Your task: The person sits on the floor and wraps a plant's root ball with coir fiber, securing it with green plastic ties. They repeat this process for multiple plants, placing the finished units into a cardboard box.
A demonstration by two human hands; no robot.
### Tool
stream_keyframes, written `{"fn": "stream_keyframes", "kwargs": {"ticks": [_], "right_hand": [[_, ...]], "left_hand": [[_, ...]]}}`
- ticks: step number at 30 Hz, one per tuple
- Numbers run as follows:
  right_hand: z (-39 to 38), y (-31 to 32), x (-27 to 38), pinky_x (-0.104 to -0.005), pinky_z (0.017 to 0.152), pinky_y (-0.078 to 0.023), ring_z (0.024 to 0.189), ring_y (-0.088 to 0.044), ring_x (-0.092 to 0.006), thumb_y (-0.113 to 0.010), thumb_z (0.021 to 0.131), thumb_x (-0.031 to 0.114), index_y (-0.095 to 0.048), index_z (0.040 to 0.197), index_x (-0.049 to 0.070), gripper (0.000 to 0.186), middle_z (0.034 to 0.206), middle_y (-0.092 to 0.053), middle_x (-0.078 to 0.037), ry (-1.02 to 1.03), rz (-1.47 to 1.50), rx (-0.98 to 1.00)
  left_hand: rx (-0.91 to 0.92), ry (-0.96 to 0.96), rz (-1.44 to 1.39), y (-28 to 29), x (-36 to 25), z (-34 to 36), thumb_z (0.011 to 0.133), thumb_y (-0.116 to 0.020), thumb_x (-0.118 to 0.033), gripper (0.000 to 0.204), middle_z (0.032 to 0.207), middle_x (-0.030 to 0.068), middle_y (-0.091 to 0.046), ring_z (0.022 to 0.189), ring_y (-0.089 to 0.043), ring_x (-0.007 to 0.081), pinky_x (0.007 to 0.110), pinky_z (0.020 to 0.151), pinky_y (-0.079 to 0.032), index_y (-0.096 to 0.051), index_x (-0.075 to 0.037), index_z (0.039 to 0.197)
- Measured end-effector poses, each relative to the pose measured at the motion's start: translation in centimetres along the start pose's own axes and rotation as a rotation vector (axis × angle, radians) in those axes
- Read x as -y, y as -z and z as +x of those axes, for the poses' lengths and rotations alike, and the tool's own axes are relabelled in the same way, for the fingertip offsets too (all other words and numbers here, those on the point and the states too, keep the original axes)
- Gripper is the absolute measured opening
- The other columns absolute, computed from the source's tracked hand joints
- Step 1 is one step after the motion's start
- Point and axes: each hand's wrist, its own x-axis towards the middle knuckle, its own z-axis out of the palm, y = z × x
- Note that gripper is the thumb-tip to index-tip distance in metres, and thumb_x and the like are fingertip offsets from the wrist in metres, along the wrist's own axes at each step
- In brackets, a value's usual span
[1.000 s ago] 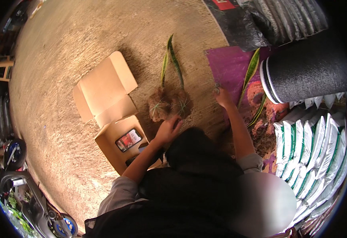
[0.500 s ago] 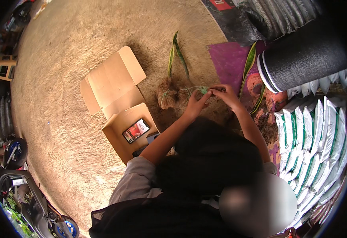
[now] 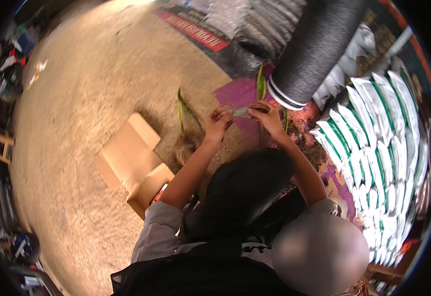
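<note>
My left hand [image 3: 217,126] and my right hand [image 3: 270,120] each pinch an end of a thin green tangled strand, perhaps twine [image 3: 239,112], held stretched between them. Behind my left hand, a brown wrapped root ball [image 3: 186,148] with snake plant leaves [image 3: 190,112] lies on the ground, partly hidden by my forearm. More leaves [image 3: 260,84] stand beside my right hand, over a purple sheet [image 3: 230,93] and scattered soil [image 3: 304,138].
An open cardboard box [image 3: 124,148] lies left, a phone [image 3: 159,193] inside, mostly hidden. Stacked white-and-green bags [image 3: 383,148] line the right. A thick black mesh roll [image 3: 314,49] and dark sacks [image 3: 269,24] lie ahead. A motorbike [image 3: 25,246] is at lower left.
My hands came together near the root balls, then drew apart with the green strand between them. The view has swung, shifting the box and leaves lower and the roll more upright.
</note>
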Motion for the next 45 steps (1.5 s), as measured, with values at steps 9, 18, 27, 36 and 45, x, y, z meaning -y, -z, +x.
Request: {"fn": "stream_keyframes", "kwargs": {"ticks": [9,18,27,36,45], "right_hand": [[-3.2,5.4,5.6,-0.0236,0.064,-0.049,0.072,-0.060,-0.0127,-0.065,0.075,0.002,-0.059,0.098,-0.003,0.024,0.086,-0.063,-0.008,0.012,0.168,-0.267],[-10.5,12.5,9.6,-0.0228,0.064,-0.046,0.067,-0.056,-0.0105,-0.064,0.077,0.004,-0.060,0.097,-0.001,0.021,0.083,-0.064,-0.006,0.106,0.154,-0.641],[-23.4,17.1,11.6,-0.0223,0.065,-0.043,0.075,-0.055,-0.0090,-0.064,0.078,0.015,-0.057,0.105,0.004,0.030,0.080,-0.059,-0.002,0.151,-0.039,-1.087],[-28.4,19.7,8.6,-0.0248,0.080,-0.040,0.088,-0.054,-0.0116,-0.065,0.077,0.019,-0.060,0.100,0.001,0.030,0.094,-0.062,-0.005,0.201,-0.047,-0.800],[-27.2,20.0,7.1,-0.0218,0.067,-0.041,0.070,-0.054,-0.0075,-0.065,0.076,0.011,-0.065,0.082,0.000,0.013,0.077,-0.064,-0.002,0.216,-0.007,-0.842]], "left_hand": [[0.172,0.002,-0.146,-6.7,-0.8,2.2,0.079,-0.064,-0.005,0.033,0.096,0.0061,-0.054,0.084,-0.058,0.0161,0.029,0.079,-0.052,-0.048,-0.002,0.108],[0.390,0.131,-0.179,-15.9,2.7,4.6,0.084,-0.057,-0.004,0.034,0.096,0.0027,-0.054,0.086,-0.056,0.0134,0.027,0.080,-0.051,-0.047,-0.009,0.116],[1.069,0.244,0.165,-28.1,6.2,-3.7,0.082,-0.058,0.000,0.054,0.112,0.0068,-0.051,0.094,-0.055,0.0126,0.025,0.078,-0.051,-0.037,-0.011,0.131],[1.371,0.066,0.420,-30.8,9.2,-10.7,0.082,-0.054,0.003,0.056,0.124,0.0123,-0.045,0.092,-0.055,0.0110,0.023,0.075,-0.050,-0.033,-0.010,0.132],[1.194,0.218,0.554,-26.6,10.7,-8.4,0.084,-0.052,0.000,0.046,0.114,0.0064,-0.047,0.102,-0.051,0.0157,0.032,0.084,-0.049,-0.038,-0.007,0.127]]}}
